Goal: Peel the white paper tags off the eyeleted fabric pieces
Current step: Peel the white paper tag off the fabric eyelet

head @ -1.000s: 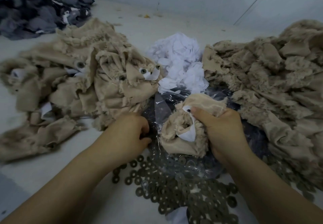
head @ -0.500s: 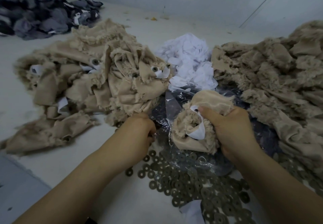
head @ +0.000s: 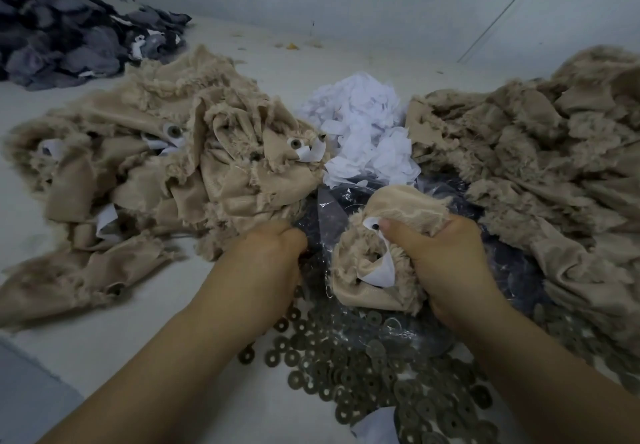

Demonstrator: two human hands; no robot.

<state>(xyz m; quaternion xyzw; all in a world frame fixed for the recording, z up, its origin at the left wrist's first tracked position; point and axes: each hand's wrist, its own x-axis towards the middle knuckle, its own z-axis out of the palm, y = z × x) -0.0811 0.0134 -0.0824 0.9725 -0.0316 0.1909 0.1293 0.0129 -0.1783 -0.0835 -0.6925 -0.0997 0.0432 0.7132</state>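
On pale table — fabric heaps, washers.

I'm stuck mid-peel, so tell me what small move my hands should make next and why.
Probably bring the left hand over to pinch the white paper tag and pull. The right hand grips the beige fabric piece, its tag hangs loose, and the left hand is off the piece.

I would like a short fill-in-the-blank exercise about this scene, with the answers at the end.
1. The right hand grips a beige frayed fabric piece that carries a ____ paper tag.
2. The heap of crumpled white paper tags lies ____ the two beige fabric piles.
3. The round brownish metal washers lie scattered ____ the hands than the white heap.
4. The dark grey fabric pile lies at the far ____.

Answers: white; between; nearer; left
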